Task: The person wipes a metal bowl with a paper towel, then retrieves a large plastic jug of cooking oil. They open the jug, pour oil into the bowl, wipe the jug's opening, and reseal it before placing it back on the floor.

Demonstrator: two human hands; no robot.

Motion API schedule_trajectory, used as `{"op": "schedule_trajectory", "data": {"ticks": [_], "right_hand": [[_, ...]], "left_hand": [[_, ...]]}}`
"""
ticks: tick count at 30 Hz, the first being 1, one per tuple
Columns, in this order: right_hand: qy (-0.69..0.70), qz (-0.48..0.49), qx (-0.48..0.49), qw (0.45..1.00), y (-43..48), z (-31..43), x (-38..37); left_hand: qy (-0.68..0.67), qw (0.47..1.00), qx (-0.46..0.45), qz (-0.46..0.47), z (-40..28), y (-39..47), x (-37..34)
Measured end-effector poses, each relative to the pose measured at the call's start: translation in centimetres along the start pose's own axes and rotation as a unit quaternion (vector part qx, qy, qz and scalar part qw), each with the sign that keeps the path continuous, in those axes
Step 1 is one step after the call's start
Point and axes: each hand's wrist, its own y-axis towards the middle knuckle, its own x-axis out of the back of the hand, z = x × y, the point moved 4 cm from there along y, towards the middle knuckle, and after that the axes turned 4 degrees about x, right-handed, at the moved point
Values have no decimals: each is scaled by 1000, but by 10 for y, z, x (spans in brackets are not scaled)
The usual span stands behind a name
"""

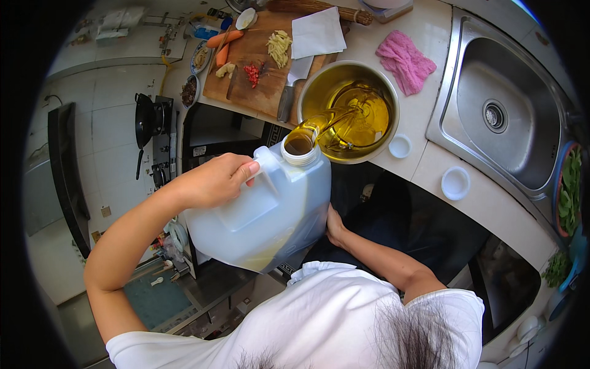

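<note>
A large translucent plastic jug (249,226) is tilted, its uncapped mouth over the rim of a metal basin (318,87). Thick yellow oil (362,115) streams from the mouth into the basin, where a pool covers the bottom. My left hand (219,177) grips the jug's handle from above. Lower down, my right hand (335,223) bears against the jug's right side; its fingers are mostly hidden behind the plastic. Right of the basin, a small white cap (399,146) lies on the tiled counter, and a second white cap (455,183) lies nearer the sink.
Left of the basin, a wooden cutting board (258,97) holds a cleaver (295,80), carrots (225,38), sliced ginger (279,48) and chopped red chilli (252,74). A pink cloth (405,62) lies near the steel sink (511,83). Leafy greens (569,189) are at far right; a black wok (144,120) is at left.
</note>
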Motion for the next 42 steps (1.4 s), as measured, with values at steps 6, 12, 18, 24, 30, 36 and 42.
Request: {"op": "schedule_trajectory", "data": {"ticks": [6, 12, 18, 24, 30, 36, 42], "right_hand": [[-3, -9, -5, 1000, -10, 7, -6], [4, 2, -1, 1000, -8, 6, -6], [-13, 12, -16, 1000, -12, 10, -9], [3, -4, -19, 1000, -20, 17, -15], [-3, -1, -15, 1000, -24, 19, -18], [-23, 40, -5, 999, -26, 18, -18], [-21, 74, -26, 997, -25, 13, -17]], "left_hand": [[4, 1000, 17, -7, -2, -4, 3], [6, 1000, 21, -4, -4, -6, 4], [2, 1000, 1, 0, -2, -7, 4], [3, 1000, -4, 7, -4, -9, 6], [6, 1000, -2, 4, -7, -10, 7], [16, 1000, 9, 5, -9, -12, 9], [32, 999, 0, -1, -5, -9, 8]]}}
